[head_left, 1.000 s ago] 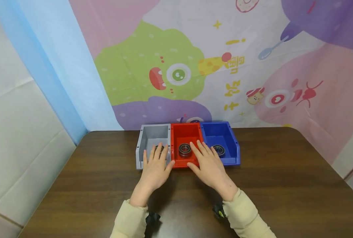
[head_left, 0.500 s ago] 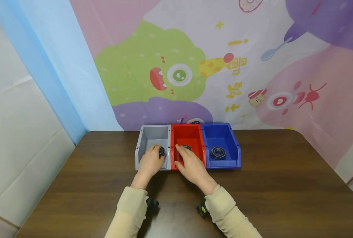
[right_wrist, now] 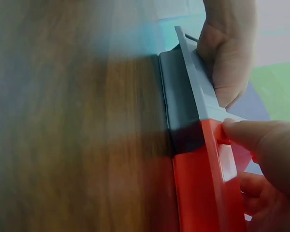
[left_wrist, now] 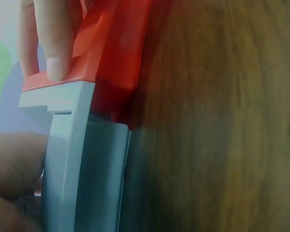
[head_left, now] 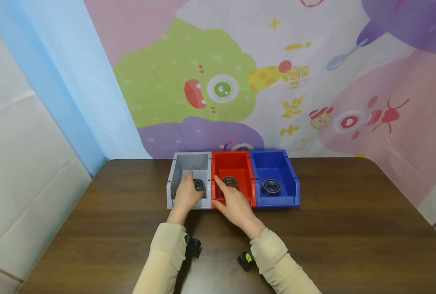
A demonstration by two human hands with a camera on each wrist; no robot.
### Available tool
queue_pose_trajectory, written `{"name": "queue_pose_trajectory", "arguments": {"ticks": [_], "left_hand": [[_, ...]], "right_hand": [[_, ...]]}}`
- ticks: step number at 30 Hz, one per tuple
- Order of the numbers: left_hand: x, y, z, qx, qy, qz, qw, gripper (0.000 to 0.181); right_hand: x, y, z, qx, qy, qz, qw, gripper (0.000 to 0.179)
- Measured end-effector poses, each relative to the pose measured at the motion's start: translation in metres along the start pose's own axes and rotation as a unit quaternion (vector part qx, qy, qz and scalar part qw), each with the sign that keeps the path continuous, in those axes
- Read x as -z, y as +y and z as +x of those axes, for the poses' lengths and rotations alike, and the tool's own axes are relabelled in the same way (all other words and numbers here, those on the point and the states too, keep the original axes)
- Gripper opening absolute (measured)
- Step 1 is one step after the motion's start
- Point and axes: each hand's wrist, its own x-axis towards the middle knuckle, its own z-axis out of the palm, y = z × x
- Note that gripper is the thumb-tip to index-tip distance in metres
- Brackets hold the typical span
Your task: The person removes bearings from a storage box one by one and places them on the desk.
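My left hand [head_left: 186, 196] reaches into the grey bin [head_left: 169, 183]. Its thumb and fingers lie around the near-left side of a black-and-silver ball bearing [head_left: 198, 185]; whether they pinch it is hidden. Over the front of the red bin [head_left: 254, 196] is my right hand [head_left: 236, 206], its index finger extended and thumb apart. A second bearing [head_left: 229, 181] sits just beyond its fingers. In the right wrist view, the right thumb [right_wrist: 246, 131] touches the red bin's front corner. A third bearing [head_left: 271, 187] lies flat in the blue bin [head_left: 295, 196], away from both hands.
The three bins stand side by side on a brown wooden table [head_left: 335, 228], near its back edge. Behind them hangs a cartoon-print curtain [head_left: 284, 24]. A pale wall [head_left: 23, 163] rises at the left. Each wrist wears a small black camera [head_left: 245, 259].
Both hands were spread flat over the bins at first. The right hand moved left from the blue-red border to the red bin's left side. The left hand moved in about the grey bin's bearing.
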Motion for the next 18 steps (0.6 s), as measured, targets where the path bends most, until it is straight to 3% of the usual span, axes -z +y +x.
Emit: {"name": "queue_pose_trajectory", "arguments": {"ticks": [8,18], "left_hand": [[-0.0022,0.0022,-0.0017,-0.004,0.02,-0.011,0.9997,0.069],[-0.0027,-0.0023,-0.004,0.012,0.056,-0.042,0.9975,0.068]], "right_hand": [[-0.0033,0.0004,-0.0028,-0.052,0.005,0.041,0.9978,0.062],[-0.0045,-0.0024,-0.0024,-0.047,-0.011,0.025,0.9985,0.05]]}}
